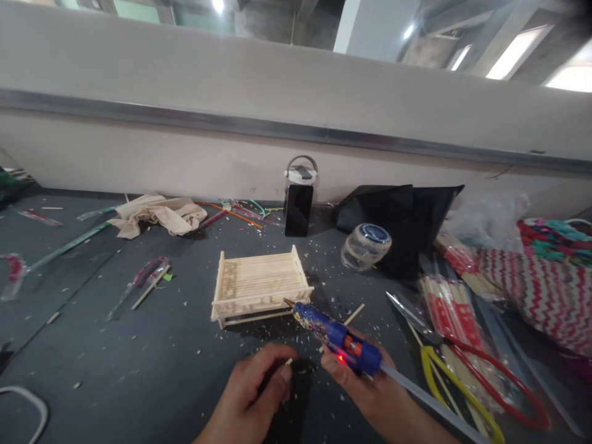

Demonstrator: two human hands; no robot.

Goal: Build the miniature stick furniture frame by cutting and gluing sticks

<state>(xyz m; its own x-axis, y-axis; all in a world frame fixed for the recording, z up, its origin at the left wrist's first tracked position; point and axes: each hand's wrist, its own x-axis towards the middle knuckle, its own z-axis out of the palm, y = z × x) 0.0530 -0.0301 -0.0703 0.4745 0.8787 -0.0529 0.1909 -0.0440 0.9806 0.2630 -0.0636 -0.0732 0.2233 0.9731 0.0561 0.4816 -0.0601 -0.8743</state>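
My right hand [365,382] grips a blue hot glue gun [340,333] with a red light glowing on it and a long translucent glue stick [430,401] running out of its back. The gun's nozzle points up and left, close to the front right corner of a small model [254,280] built from thin wooden sticks; whether it touches is unclear. In front of the model, my left hand [259,388] is closed, thumb against forefinger, on a short piece of wooden stick [289,361]. Only the tip of that piece shows.
Scissors [435,339] with red and yellow handles lie at the right beside packets of wooden sticks [451,308]. Behind stand a glass jar [365,246], a phone [298,209] and a black bag [398,216]. A crumpled cloth [160,216] and wrappers [143,280] lie left.
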